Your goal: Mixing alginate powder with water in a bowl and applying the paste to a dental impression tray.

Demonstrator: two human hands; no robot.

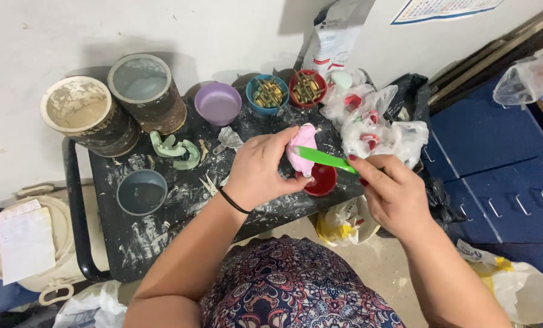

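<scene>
Pink mould sits in the left hand, fingers curled round it, held above the right end of the black table. Its lower part is covered by the thumb and fingers, so the full shape can't be made out. Right hand is pinched shut on a green spatula; the tip lies against the pink mould, and the handle end is hidden inside the fist. Red bowl sits just below the mould, half hidden by it and the left fingers; contents not readable.

Table back edge is crowded: two big cylinders at back left against the wall, purple bowl, blue cup and red cup with brass-coloured bits, too small to identify. Green trays lie in the middle, grey bowl toward the left front. Small clear and white bits near the centre are unclear. Plastic bags pile up at the right end, touching the table's edge; contents only partly seen.

Open surface is mainly at the front left, between the grey bowl and the near edge. Left of the table a cream bucket is cut off by the frame; blue cabinet at right. Both forearms run out of frame at the bottom.
</scene>
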